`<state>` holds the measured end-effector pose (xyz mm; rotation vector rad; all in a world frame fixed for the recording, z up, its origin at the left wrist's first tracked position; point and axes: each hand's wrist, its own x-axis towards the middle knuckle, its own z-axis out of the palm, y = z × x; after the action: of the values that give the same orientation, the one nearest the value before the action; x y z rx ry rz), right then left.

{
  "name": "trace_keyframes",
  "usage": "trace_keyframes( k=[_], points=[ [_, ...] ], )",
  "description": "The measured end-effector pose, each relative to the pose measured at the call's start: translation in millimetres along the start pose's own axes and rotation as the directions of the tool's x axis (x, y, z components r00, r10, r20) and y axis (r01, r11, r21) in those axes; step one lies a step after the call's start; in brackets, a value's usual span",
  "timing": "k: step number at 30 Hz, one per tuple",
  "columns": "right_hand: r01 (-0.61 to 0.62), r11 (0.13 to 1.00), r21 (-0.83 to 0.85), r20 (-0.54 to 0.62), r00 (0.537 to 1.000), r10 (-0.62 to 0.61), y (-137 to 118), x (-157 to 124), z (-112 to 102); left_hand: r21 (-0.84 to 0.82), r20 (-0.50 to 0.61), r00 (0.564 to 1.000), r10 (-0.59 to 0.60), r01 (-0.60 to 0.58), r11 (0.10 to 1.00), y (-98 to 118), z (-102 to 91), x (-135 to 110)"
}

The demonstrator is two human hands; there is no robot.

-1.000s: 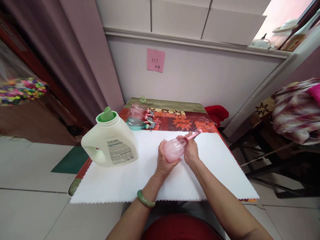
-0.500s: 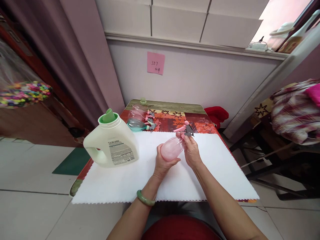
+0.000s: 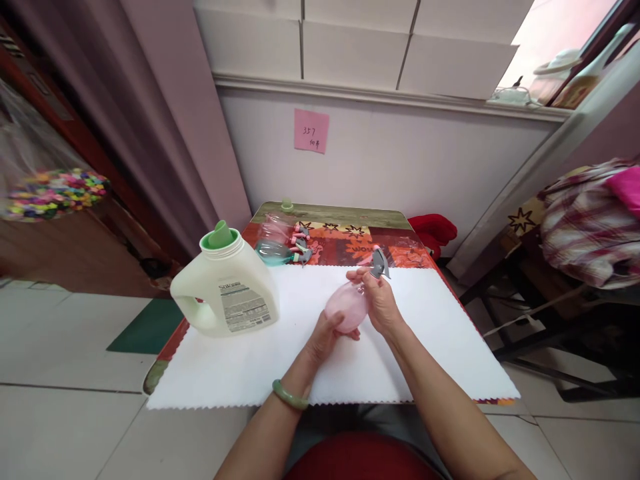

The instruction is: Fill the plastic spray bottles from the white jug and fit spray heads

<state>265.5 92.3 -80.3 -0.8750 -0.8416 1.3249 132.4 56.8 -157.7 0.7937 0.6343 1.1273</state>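
A clear pink spray bottle is held tilted above the white mat. My left hand wraps round its lower body, fingers underneath. At the neck, my right hand grips the pink-and-grey spray head with its fingers closed. Whether the head is screwed tight or loose on the neck I cannot tell. To the left stands a big cream jug with a printed label, a green spout in its open mouth.
Several spray bottles lie on their sides at the table's back left. A small green cap sits behind them. A pink note is stuck to the wall. Checked cloth is piled on the right.
My right hand has turned the spray head, so its grey trigger points another way. My left hand has shifted lower round the bottle. The view has tipped slightly.
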Motion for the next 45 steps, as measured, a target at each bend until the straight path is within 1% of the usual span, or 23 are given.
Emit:
trace_keyframes(
  k=[2, 3, 5, 7, 8, 9, 11, 13, 15, 18, 22, 25, 28, 30, 32, 35, 36, 38, 40, 42, 43, 45],
  points=[
    [-0.004, 1.000, 0.007, 0.123, 0.992, 0.003, -8.5, -1.3, -5.1, -0.033, 0.085, 0.990, -0.113, 0.116, 0.993, 1.7, -4.6, 0.6],
    [-0.006, 1.000, 0.002, 0.178, 0.984, 0.005, -12.7, -1.5, -7.4, -0.039, 0.123, 0.978, -0.169, 0.175, 0.984, 2.9, -7.1, 1.5],
    [-0.007, 0.999, -0.031, 0.261, 0.965, 0.015, -18.9, -0.9, -10.7, -0.054, 0.204, 0.936, -0.285, 0.302, 0.952, 5.3, -11.8, 3.6],
    [0.006, 0.998, -0.063, 0.288, 0.958, 0.012, -20.9, 0.5, -12.0, -0.069, 0.258, 0.897, -0.359, 0.387, 0.919, 6.7, -14.9, 5.3],
    [0.019, 0.997, -0.071, 0.283, 0.959, 0.001, -20.2, 1.2, -11.9, -0.076, 0.259, 0.895, -0.364, 0.394, 0.916, 6.6, -15.6, 5.9],
    [0.037, 0.996, -0.078, 0.270, 0.963, -0.015, -18.7, 1.6, -11.5, -0.082, 0.246, 0.902, -0.354, 0.383, 0.920, 6.0, -15.6, 6.1],
    [0.083, 0.991, -0.102, 0.234, 0.971, -0.058, -14.9, 1.7, -9.8, -0.089, 0.197, 0.933, -0.300, 0.322, 0.943, 3.6, -14.3, 5.5],
    [0.125, 0.982, -0.144, 0.193, 0.976, -0.096, -12.2, 0.5, -7.6, -0.081, 0.135, 0.968, -0.210, 0.222, 0.972, 1.3, -11.6, 4.1],
    [0.152, 0.969, -0.194, 0.151, 0.981, -0.124, -12.0, -1.8, -5.1, -0.065, 0.091, 0.988, -0.128, 0.135, 0.989, 0.8, -8.3, 2.5],
    [0.169, 0.954, -0.248, 0.101, 0.984, -0.148, -14.5, -5.3, -1.8, -0.045, 0.079, 0.995, -0.063, 0.067, 0.997, 3.6, -3.1, 1.1],
    [0.185, 0.938, -0.294, 0.085, 0.982, -0.167, -16.9, -7.3, -0.8, -0.009, 0.065, 0.998, 0.012, -0.011, 1.000, 8.2, 3.5, 0.6],
    [0.184, 0.931, -0.315, 0.092, 0.982, -0.163, -17.9, -6.9, -1.4, -0.006, 0.015, 0.999, 0.038, -0.038, 0.999, 8.8, 6.7, 0.2],
    [0.160, 0.935, -0.316, 0.107, 0.985, -0.132, -17.7, -6.6, 0.2, 0.006, -0.066, 0.995, 0.077, -0.076, 0.997, 5.5, 6.9, 1.2],
    [0.107, 0.941, -0.321, 0.081, 0.993, -0.085, -15.0, -7.2, 2.3, 0.027, -0.115, 0.986, 0.125, -0.123, 0.992, 1.8, 5.4, 3.0],
    [0.050, 0.927, -0.372, 0.024, 0.999, -0.044, -8.9, -8.7, 3.9, 0.049, -0.147, 0.973, 0.180, -0.175, 0.983, -1.7, 3.6, 4.9],
    [-0.019, 0.857, -0.514, -0.078, 0.997, -0.024, 6.0, -13.5, 3.2, 0.127, -0.210, 0.939, 0.272, -0.250, 0.960, -4.1, 1.4, 6.6],
    [-0.039, 0.838, -0.544, -0.106, 0.994, -0.022, 11.8, -15.7, 2.2, 0.177, -0.244, 0.920, 0.306, -0.268, 0.947, -4.1, 1.0, 6.8],
    [-0.075, 0.821, -0.566, -0.137, 0.991, -0.003, 22.7, -20.7, 0.0, 0.303, -0.319, 0.868, 0.380, -0.286, 0.909, -3.7, 0.2, 7.0],
    [-0.105, 0.811, -0.575, -0.121, 0.992, 0.043, 30.6, -24.8, -1.8, 0.424, -0.368, 0.815, 0.446, -0.280, 0.861, -4.1, -0.6, 7.2],
    [-0.129, 0.789, -0.600, -0.108, 0.991, 0.080, 34.1, -26.5, -3.0, 0.535, -0.368, 0.781, 0.505, -0.266, 0.802, -6.3, -1.5, 7.3],
    [-0.134, 0.775, -0.618, -0.114, 0.990, 0.081, 34.3, -26.0, -3.8, 0.587, -0.349, 0.775, 0.526, -0.257, 0.768, -8.0, -2.0, 7.4],
    [-0.132, 0.751, -0.647, -0.144, 0.988, 0.050, 33.0, -22.5, -6.7, 0.664, -0.289, 0.789, 0.542, -0.243, 0.707, -12.1, -3.1, 7.5]
  ],
)
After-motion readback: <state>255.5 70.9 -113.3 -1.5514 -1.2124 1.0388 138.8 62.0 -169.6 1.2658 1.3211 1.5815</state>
